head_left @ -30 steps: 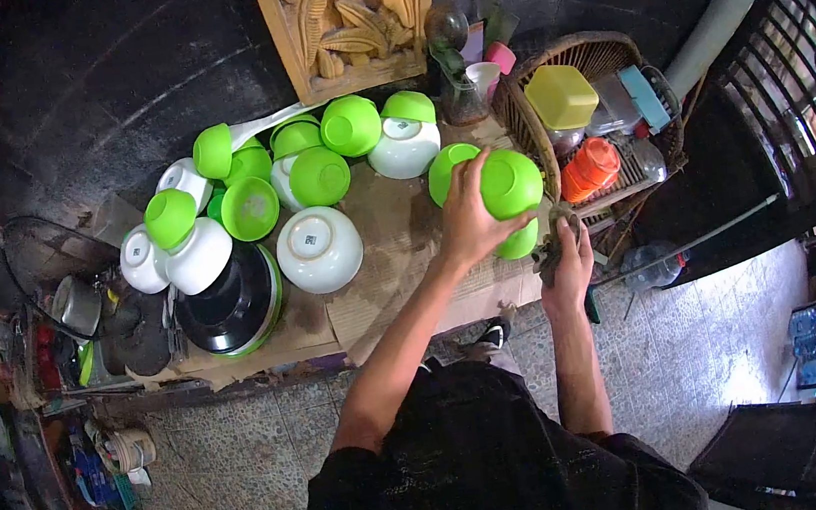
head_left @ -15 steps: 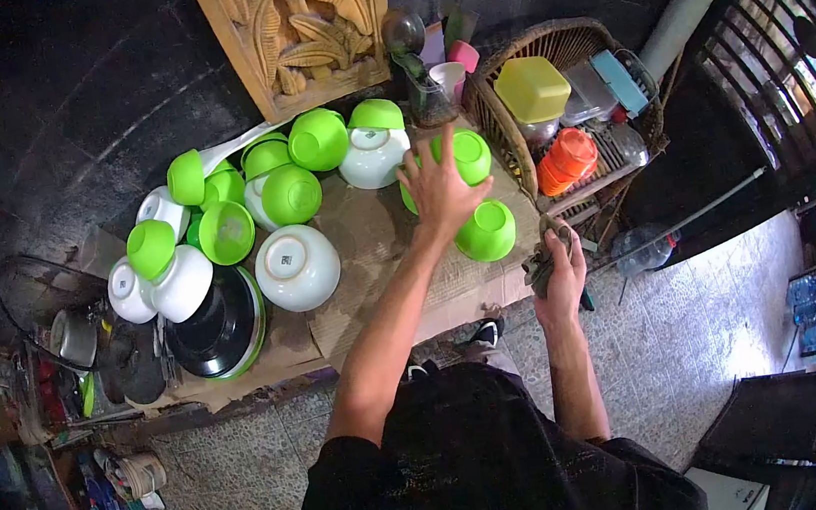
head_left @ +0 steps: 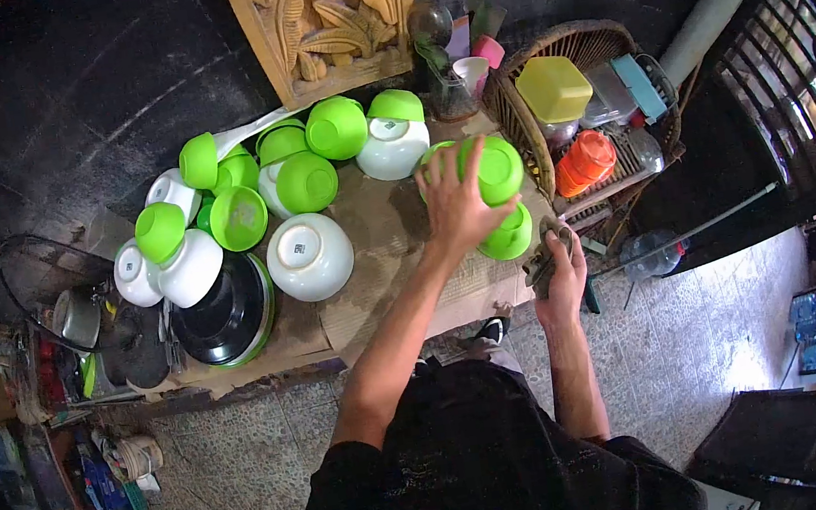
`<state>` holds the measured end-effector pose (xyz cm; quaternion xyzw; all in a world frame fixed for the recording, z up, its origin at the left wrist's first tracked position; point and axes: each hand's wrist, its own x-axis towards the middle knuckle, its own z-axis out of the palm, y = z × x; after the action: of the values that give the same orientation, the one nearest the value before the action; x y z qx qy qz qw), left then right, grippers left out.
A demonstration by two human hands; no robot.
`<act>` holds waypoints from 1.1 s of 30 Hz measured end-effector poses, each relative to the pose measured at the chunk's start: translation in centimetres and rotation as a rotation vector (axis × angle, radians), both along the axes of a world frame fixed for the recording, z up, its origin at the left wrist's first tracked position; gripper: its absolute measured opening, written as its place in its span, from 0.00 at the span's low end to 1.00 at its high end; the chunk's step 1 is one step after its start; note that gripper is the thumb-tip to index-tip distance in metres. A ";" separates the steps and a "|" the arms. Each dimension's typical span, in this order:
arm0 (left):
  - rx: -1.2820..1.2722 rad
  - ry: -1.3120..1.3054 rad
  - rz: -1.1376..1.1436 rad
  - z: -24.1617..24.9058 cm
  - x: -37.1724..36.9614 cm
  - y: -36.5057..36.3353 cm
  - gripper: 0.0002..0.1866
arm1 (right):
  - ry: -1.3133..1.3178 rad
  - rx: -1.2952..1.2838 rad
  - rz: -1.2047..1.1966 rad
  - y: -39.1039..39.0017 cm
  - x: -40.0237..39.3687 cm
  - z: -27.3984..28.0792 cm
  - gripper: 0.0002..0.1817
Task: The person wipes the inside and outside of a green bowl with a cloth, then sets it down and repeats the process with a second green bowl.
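Grey-brown rumpled cloth (head_left: 539, 269) bunched in closed right hand (head_left: 563, 288). Left hand (head_left: 458, 211) in wide grip on upturned lime-green plastic bowl (head_left: 499, 174), thumb and fingers following its curve, likely for steadiness. White ceramic bowl (head_left: 313, 264) rests rim-down on cardboard (head_left: 374, 309), probably keeping dust out. Beyond, wicker basket (head_left: 595, 40) holds yellow plastic container (head_left: 553, 89), orange plastic cups (head_left: 586, 162).

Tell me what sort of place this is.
Probably a home kitchen or dish-storage corner: upturned green and white bowls crowd a cardboard-covered surface, beside a wicker basket of plastic containers.

Carved panel (head_left: 333, 24) against dark wall (head_left: 117, 82).
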<state>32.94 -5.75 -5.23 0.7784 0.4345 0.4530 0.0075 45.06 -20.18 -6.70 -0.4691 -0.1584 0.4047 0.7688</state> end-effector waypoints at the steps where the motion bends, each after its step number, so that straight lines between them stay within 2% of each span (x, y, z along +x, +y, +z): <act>1: -0.038 -0.022 -0.107 0.1 0.3 -0.5 0.54 | -0.002 -0.001 0.000 0.1 0.0 0.1 0.16; 3: -0.107 -0.042 -0.268 -0.3 0.9 -1.4 0.55 | 0.014 -0.009 -0.010 0.0 -0.1 0.3 0.17; 6: -0.229 0.018 -0.325 -1.6 1.3 -2.4 0.56 | 0.002 -0.061 -0.001 -0.4 -0.3 1.3 0.16; 10: -0.333 0.101 -0.310 -3.0 1.4 -3.1 0.57 | 0.000 -0.047 -0.020 -0.3 -0.1 0.8 0.16; 17: -0.350 0.120 -0.331 -4.3 0.5 -4.2 0.57 | 0.015 -0.013 0.015 -0.2 -0.4 0.7 0.17; 20: -0.338 0.132 -0.272 -3.9 0.1 -4.6 0.58 | 0.005 -0.008 0.032 -0.3 -0.4 0.4 0.17; 22: -0.391 0.006 -0.324 -3.6 -0.4 -4.4 0.52 | -0.005 -0.010 0.056 -0.3 -0.5 0.4 0.17; 23: -0.389 0.007 -0.319 -3.5 -0.9 -3.9 0.52 | -0.006 -0.026 0.059 -0.4 -0.7 0.5 0.17; 25: -0.326 -0.213 -0.303 -2.9 -2.3 -2.2 0.39 | -0.003 -0.043 0.063 -0.5 -0.9 0.7 0.17; 27: -0.384 -0.370 -0.165 -0.8 -5.0 -0.6 0.26 | -0.001 -0.031 0.048 -0.7 -1.2 0.7 0.17; 28: -0.167 -0.358 0.063 0.5 -8.4 1.8 0.20 | 0.005 -0.030 0.048 -0.9 -1.2 0.3 0.17; 29: -0.130 -0.359 0.150 0.2 -10.4 3.4 0.19 | -0.008 -0.031 0.052 -0.8 -1.0 -0.4 0.17; 31: -0.136 -0.119 0.383 1.9 -14.0 4.7 0.22 | -0.021 -0.027 0.056 -0.8 -1.0 -0.3 0.17; 32: -0.097 -0.004 0.414 1.0 -16.0 6.3 0.29 | -0.013 -0.028 0.068 -1.0 -1.3 0.2 0.17; 33: -0.204 0.050 0.467 1.2 -17.0 6.6 0.33 | -0.006 -0.030 0.082 -1.1 -1.5 0.4 0.17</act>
<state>15.91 0.81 -4.06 0.6632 0.6458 0.3771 -0.0295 43.56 -21.28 -6.28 -0.4751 -0.1737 0.4367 0.7439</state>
